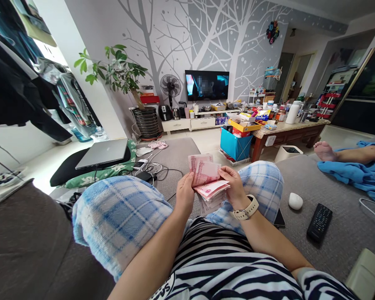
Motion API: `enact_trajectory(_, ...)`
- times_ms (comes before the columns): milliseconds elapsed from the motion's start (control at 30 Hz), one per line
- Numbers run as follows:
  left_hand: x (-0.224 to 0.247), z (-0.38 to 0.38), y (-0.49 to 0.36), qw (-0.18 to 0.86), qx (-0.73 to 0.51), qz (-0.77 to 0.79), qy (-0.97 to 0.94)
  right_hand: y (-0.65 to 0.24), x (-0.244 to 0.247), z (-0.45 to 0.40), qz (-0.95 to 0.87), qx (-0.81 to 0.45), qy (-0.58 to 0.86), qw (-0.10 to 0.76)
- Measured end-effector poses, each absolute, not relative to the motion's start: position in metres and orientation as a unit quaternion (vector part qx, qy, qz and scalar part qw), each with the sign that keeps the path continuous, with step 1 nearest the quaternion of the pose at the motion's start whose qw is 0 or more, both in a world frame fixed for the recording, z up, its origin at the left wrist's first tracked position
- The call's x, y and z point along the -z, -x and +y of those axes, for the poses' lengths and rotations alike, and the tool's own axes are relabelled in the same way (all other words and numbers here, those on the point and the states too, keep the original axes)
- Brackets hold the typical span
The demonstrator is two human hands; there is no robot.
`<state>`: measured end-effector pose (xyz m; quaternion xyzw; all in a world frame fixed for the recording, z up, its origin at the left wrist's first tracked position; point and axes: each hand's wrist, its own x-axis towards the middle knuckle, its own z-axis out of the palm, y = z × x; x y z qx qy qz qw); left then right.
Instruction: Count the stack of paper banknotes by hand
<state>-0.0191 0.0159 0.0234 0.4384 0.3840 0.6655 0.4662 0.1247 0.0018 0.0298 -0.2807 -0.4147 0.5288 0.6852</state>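
Between my two hands, above my lap, is a thick stack of red and pink banknotes (210,188). My left hand (185,191) is closed on the stack's left side, its thumb at the edge. Two or so notes stand up at the top, fanned apart from the rest. My right hand (233,185) pinches the right side of the upright notes, with the lower stack just under its fingers. A pale watch (247,209) is on my right wrist. Blue and white checked pants (121,208) cover my crossed legs beneath.
On the grey sofa to the right lie a white mouse (295,201) and a black remote (319,223). Another person's bare foot (324,151) rests farther right. A laptop (103,152) lies on cushions at the left, near tangled cables (153,171). Ahead stands a cluttered coffee table (259,143).
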Motion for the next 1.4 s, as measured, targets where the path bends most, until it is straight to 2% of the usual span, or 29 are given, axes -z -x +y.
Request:
enact_trajectory(600, -0.03, 0.011, 0.016, 0.546, -0.646, 0.325, -0.423, -0.125, -0.03, 0.003, -0.449, -0.512, 0.279, 0.678)
enact_trajectory(767, -0.029, 0.011, 0.016, 0.567, -0.637, 0.319, -0.413, -0.126, -0.029, 0.007, -0.409, -0.49, 0.318, 0.701)
enact_trajectory(1233, -0.031, 0.008, 0.015, 0.559, -0.634, 0.318, -0.43, -0.125, -0.034, 0.003, -0.414, -0.515, 0.307, 0.685)
enact_trajectory(1400, -0.034, 0.008, 0.017, 0.481, -0.663, 0.367, -0.441, -0.125, -0.033, 0.003, -0.414, -0.515, 0.308, 0.685)
